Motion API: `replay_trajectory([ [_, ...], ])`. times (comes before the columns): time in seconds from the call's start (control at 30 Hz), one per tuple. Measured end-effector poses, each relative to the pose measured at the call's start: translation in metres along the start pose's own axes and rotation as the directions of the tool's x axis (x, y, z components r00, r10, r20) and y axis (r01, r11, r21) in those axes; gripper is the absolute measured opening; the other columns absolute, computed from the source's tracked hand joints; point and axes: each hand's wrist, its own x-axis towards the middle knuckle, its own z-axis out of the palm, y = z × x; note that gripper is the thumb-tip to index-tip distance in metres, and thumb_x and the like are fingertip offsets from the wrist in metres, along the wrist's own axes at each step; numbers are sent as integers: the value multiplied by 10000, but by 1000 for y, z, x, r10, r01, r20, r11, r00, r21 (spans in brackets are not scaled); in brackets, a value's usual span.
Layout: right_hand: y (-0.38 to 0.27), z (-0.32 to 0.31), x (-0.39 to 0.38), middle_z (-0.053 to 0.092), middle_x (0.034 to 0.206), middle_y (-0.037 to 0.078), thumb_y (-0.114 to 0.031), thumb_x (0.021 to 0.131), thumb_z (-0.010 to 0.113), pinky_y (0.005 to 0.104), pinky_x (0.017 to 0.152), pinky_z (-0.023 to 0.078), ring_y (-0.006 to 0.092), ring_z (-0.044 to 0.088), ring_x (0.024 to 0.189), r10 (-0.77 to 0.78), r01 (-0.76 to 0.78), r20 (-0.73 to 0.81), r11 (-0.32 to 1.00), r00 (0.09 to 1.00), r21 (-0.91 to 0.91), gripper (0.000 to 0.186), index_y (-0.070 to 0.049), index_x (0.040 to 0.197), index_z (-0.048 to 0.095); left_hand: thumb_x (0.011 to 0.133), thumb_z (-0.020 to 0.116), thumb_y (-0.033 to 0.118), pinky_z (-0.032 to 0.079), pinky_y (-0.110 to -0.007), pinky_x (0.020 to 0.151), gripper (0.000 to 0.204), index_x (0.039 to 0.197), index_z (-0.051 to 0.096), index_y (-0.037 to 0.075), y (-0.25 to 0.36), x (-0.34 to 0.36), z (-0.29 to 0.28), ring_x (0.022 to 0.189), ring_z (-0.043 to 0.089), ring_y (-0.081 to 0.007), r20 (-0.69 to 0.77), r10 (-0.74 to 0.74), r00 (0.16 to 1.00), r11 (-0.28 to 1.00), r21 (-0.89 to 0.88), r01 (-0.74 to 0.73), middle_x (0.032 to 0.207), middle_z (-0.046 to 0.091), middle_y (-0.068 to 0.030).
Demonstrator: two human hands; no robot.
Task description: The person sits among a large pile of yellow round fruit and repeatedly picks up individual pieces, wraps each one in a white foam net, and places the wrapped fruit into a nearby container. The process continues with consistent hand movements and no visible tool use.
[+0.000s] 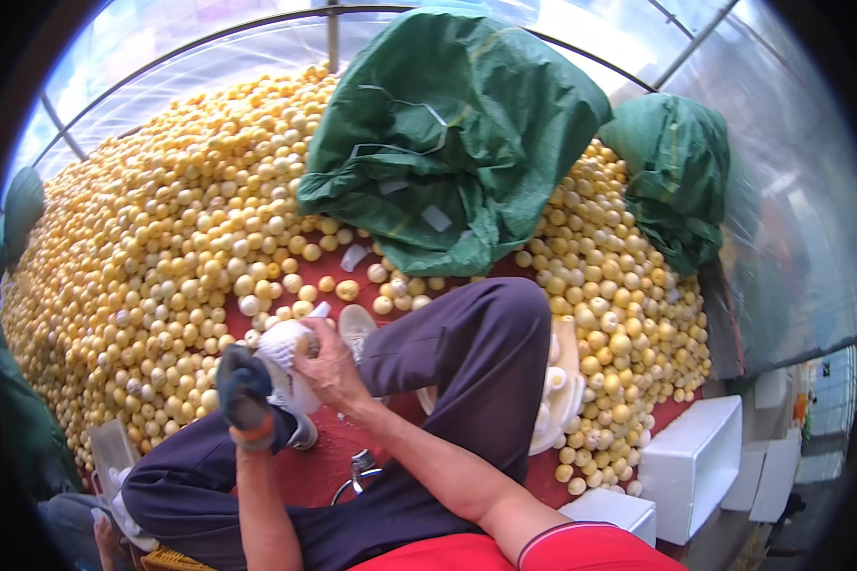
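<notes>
A white mesh foam sleeve [278, 344] is between my hands, just above the red ground sheet. My left hand [245, 385], in a dark glove with an orange cuff, closes on the sleeve's near left side. My bare right hand [331, 366] wraps its fingers round a round yellow fruit [305, 345] at the sleeve's right side; the fingers partly hide it. Below them shows a smooth white piece [300, 392], its kind unclear. A large heap of yellow fruits [171, 238] lies ahead and to the left.
Green sacks [467, 124] lie on the heap. A white basket [573, 381] with pale fruits stands beyond my right knee. White foam boxes [690, 466] stand at the right. A small metallic object [363, 463] lies between my legs. Another person's hand or foot [105, 535] shows at lower left.
</notes>
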Motion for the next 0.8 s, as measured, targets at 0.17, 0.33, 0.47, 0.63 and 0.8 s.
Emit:
replay_trajectory([
  [0.17,-8,14,-1,690,1145,180,-188,939,699,358,914,541,241,693,1053,59,-132,306,965,950,226,472,-28,1359,555,1002,470,386,431,-361,1045,497,1281,595,-6,-17,13,-35,1154,576,-220,63,124,990,972,195,-134,1223,611,-99],
  [0.33,42,15,-19,696,1149,193,-353,1048,539,381,927,507,298,689,1048,-100,107,-109,992,989,65,457,-6,1344,557,974,492,447,326,-390,1170,657,1415,509,-39,-4,-2,11,1351,481,-264,603,136,786,862,319,-394,1452,521,-144],
  [0.47,-69,-32,-21,699,1126,193,-396,1028,615,404,914,530,341,697,1015,88,-97,58,981,994,170,523,10,1351,548,966,529,420,289,-400,1201,728,1518,391,-35,32,-16,27,1417,434,-281,674,232,702,795,284,-536,1557,443,-163],
  [0.63,-167,-153,-29,670,1110,132,-332,1035,606,340,770,595,194,693,911,-211,283,-219,875,953,392,471,-18,1373,511,898,600,438,401,-376,1071,875,1586,293,-7,36,-27,61,1261,528,-252,208,86,974,956,259,-140,1467,497,-129],
  [0.8,-125,-288,-43,652,1112,167,-399,1013,580,355,707,601,245,679,852,-302,357,-656,933,692,-53,510,-12,1339,519,933,590,370,442,-286,783,619,1399,511,-31,73,-39,24,890,558,-143,141,99,985,942,307,-138,1159,650,-85],
])
